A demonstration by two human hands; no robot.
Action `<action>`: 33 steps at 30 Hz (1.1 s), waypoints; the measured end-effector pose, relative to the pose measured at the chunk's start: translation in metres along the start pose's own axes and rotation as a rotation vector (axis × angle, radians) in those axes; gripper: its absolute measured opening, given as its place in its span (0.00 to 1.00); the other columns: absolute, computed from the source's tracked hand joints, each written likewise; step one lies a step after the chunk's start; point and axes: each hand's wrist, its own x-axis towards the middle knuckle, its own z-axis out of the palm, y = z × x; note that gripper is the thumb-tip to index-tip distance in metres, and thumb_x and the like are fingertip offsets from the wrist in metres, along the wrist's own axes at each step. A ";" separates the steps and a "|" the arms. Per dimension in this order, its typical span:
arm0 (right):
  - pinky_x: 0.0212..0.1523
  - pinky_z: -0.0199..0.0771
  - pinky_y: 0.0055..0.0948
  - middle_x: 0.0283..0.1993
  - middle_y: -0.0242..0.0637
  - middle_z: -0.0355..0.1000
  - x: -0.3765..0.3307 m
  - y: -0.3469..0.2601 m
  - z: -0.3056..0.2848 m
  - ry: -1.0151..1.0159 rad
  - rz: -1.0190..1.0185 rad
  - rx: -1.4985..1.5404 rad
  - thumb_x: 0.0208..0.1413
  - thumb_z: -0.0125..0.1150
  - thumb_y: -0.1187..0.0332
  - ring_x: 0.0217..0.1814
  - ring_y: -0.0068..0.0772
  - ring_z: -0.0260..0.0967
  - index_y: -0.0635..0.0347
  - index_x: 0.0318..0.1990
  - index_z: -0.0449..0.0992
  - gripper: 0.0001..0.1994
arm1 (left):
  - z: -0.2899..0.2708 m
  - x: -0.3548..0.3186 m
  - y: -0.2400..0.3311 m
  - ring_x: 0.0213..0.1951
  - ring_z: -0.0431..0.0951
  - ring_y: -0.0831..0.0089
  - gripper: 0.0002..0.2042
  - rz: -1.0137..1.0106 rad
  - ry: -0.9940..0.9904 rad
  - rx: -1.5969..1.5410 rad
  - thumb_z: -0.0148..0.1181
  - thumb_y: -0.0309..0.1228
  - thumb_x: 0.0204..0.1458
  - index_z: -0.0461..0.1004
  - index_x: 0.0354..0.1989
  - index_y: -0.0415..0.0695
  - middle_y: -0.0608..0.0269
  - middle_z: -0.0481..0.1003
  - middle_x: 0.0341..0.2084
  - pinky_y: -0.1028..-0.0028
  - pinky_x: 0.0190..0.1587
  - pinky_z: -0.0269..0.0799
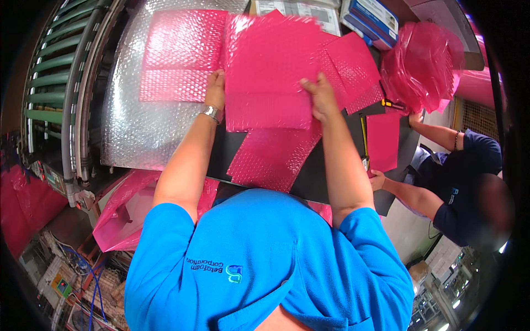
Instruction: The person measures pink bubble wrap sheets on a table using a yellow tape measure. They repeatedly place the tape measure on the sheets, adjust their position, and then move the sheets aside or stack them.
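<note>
Between my two hands is a pink bubble-wrap pouch, raised a little over the table, its far edge slightly blurred. My left hand grips its left edge, fingers closed; a metal watch sits on that wrist. At the right edge my right hand pinches it, thumb on top and fingers hidden beneath. Another pink bubble-wrap pouch lies to the left on clear bubble wrap. More pink pouches are fanned out on the right, and one lies nearer me, partly under the held one.
A green roller conveyor runs along the left. At right, a co-worker's hands are at a pink sheet beside a yellow tape measure and a cutter. Crumpled pink film and blue boxes stand behind.
</note>
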 end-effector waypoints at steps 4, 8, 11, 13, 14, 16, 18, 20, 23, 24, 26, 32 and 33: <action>0.56 0.61 0.46 0.51 0.44 0.63 -0.024 -0.070 -0.064 0.009 -0.196 0.473 0.49 0.54 0.75 0.53 0.43 0.62 0.62 0.53 0.58 0.22 | 0.010 0.003 0.008 0.28 0.66 0.80 0.32 -0.056 0.031 0.217 0.57 0.42 0.47 0.52 0.57 0.42 0.66 0.66 0.31 0.80 0.27 0.63; 0.54 0.62 0.47 0.51 0.41 0.65 -0.041 -0.072 -0.129 0.007 -0.106 0.560 0.51 0.53 0.73 0.53 0.41 0.63 0.58 0.49 0.63 0.17 | 0.036 0.008 0.003 0.47 0.65 0.66 0.41 -0.031 0.150 0.359 0.66 0.35 0.39 0.46 0.60 0.42 0.47 0.62 0.47 0.69 0.45 0.64; 0.52 0.65 0.45 0.48 0.39 0.65 -0.066 -0.022 -0.118 0.291 0.077 0.251 0.50 0.49 0.77 0.50 0.38 0.64 0.59 0.51 0.61 0.18 | 0.053 0.001 -0.002 0.53 0.61 0.63 0.42 0.060 0.239 0.421 0.67 0.32 0.38 0.45 0.60 0.41 0.44 0.58 0.52 0.68 0.54 0.59; 0.46 0.67 0.42 0.45 0.39 0.67 -0.079 0.038 -0.132 0.223 0.238 -0.054 0.50 0.52 0.74 0.45 0.36 0.66 0.59 0.49 0.62 0.17 | 0.062 -0.004 -0.002 0.55 0.60 0.62 0.41 0.151 0.225 0.443 0.65 0.30 0.39 0.46 0.60 0.40 0.44 0.56 0.54 0.68 0.56 0.55; 0.43 0.68 0.39 0.44 0.39 0.68 -0.092 0.046 -0.109 0.291 0.368 -0.220 0.50 0.53 0.73 0.44 0.37 0.67 0.59 0.47 0.62 0.16 | 0.063 -0.011 0.002 0.55 0.59 0.62 0.39 0.209 0.213 0.442 0.64 0.29 0.40 0.46 0.60 0.39 0.44 0.55 0.55 0.69 0.57 0.54; 0.45 0.66 0.36 0.45 0.39 0.68 -0.114 0.055 -0.074 0.342 0.486 -0.104 0.49 0.53 0.74 0.44 0.37 0.67 0.59 0.45 0.63 0.14 | 0.066 -0.020 0.000 0.56 0.58 0.62 0.35 0.314 0.206 0.399 0.60 0.27 0.44 0.47 0.60 0.38 0.46 0.55 0.56 0.69 0.58 0.53; 0.46 0.66 0.35 0.44 0.39 0.68 -0.121 0.091 -0.081 0.291 0.338 -0.010 0.48 0.54 0.76 0.44 0.36 0.66 0.59 0.44 0.63 0.15 | 0.067 -0.030 -0.005 0.57 0.57 0.62 0.32 0.418 0.205 0.307 0.56 0.26 0.47 0.47 0.60 0.38 0.48 0.55 0.57 0.69 0.58 0.52; 0.48 0.64 0.34 0.43 0.38 0.68 -0.123 0.093 -0.081 0.260 0.259 0.044 0.47 0.54 0.80 0.44 0.33 0.65 0.59 0.45 0.62 0.17 | 0.059 -0.038 -0.020 0.51 0.64 0.59 0.27 0.449 0.228 0.351 0.54 0.28 0.48 0.52 0.56 0.38 0.45 0.62 0.50 0.69 0.54 0.58; 0.50 0.62 0.32 0.44 0.38 0.66 -0.118 0.053 -0.096 0.303 0.124 -0.054 0.46 0.53 0.82 0.46 0.31 0.63 0.60 0.46 0.60 0.19 | 0.031 -0.045 -0.052 0.44 0.70 0.57 0.23 0.299 0.195 0.385 0.54 0.31 0.49 0.57 0.51 0.36 0.45 0.68 0.44 0.67 0.49 0.63; 0.51 0.63 0.32 0.46 0.39 0.65 -0.117 0.041 -0.107 0.273 -0.029 -0.072 0.45 0.53 0.83 0.48 0.31 0.62 0.59 0.48 0.59 0.20 | 0.021 -0.046 -0.062 0.42 0.72 0.57 0.22 0.217 0.174 0.391 0.55 0.32 0.49 0.59 0.50 0.36 0.46 0.70 0.42 0.66 0.48 0.65; 0.51 0.63 0.32 0.51 0.39 0.60 -0.117 0.009 -0.128 0.226 -0.198 0.005 0.44 0.53 0.84 0.52 0.31 0.60 0.58 0.52 0.56 0.25 | 0.011 -0.063 -0.063 0.37 0.73 0.59 0.20 -0.199 0.082 0.361 0.56 0.34 0.48 0.61 0.46 0.36 0.49 0.71 0.38 0.67 0.44 0.67; 0.53 0.62 0.31 0.56 0.43 0.56 -0.091 -0.050 -0.109 -0.017 -0.165 0.017 0.42 0.55 0.82 0.54 0.35 0.59 0.61 0.61 0.47 0.36 | -0.033 -0.070 -0.101 0.36 0.73 0.64 0.17 -0.074 -0.080 0.383 0.54 0.41 0.50 0.65 0.41 0.40 0.59 0.71 0.34 0.62 0.41 0.69; 0.53 0.62 0.31 0.56 0.45 0.56 -0.076 -0.043 -0.105 -0.044 -0.144 -0.052 0.42 0.56 0.81 0.54 0.35 0.59 0.62 0.62 0.46 0.37 | -0.031 -0.072 -0.096 0.39 0.72 0.63 0.19 -0.102 -0.082 0.254 0.54 0.42 0.50 0.64 0.44 0.40 0.58 0.71 0.36 0.61 0.42 0.68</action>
